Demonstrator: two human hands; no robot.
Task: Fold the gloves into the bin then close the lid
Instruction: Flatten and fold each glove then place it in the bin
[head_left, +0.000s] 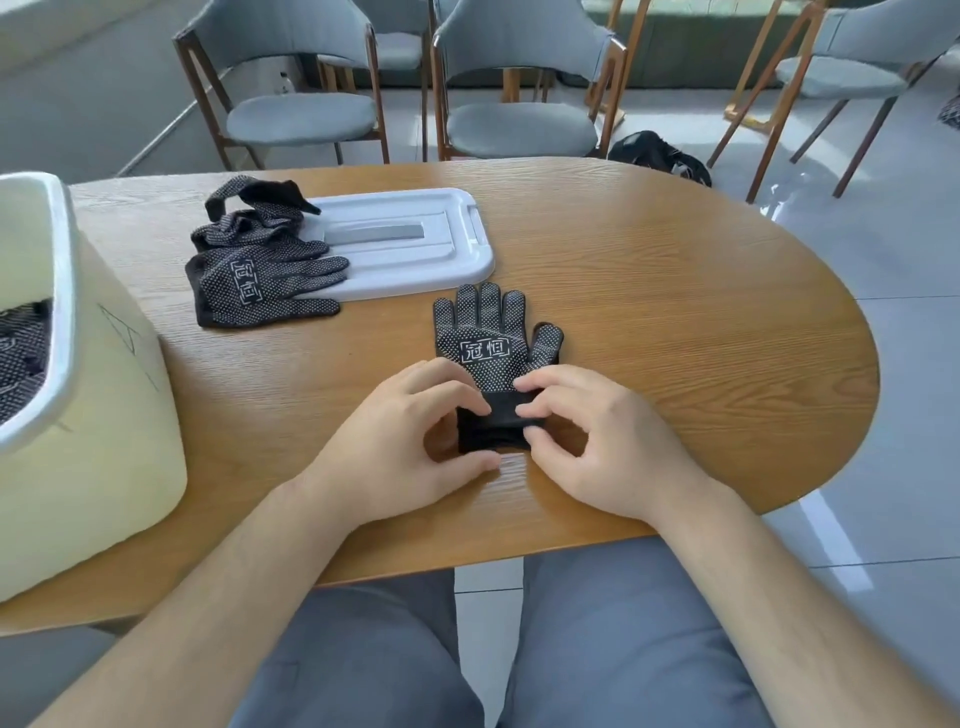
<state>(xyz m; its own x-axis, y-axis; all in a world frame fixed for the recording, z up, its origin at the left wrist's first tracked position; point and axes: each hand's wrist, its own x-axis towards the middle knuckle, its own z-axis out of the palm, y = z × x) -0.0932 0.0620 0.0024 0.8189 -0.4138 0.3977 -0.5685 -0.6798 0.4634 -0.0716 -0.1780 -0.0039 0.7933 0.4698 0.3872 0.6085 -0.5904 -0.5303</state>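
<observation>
A black dotted glove lies flat on the wooden table, fingers pointing away from me. My left hand pinches the left side of its black cuff and my right hand pinches the right side. A pile of more black dotted gloves lies at the back left, partly over the grey-white lid. The pale yellow bin with a white rim stands at the left edge, with dotted gloves inside it.
Several grey chairs stand beyond the table's far edge. A dark bag lies on the floor behind the table. My knees sit under the table's near edge.
</observation>
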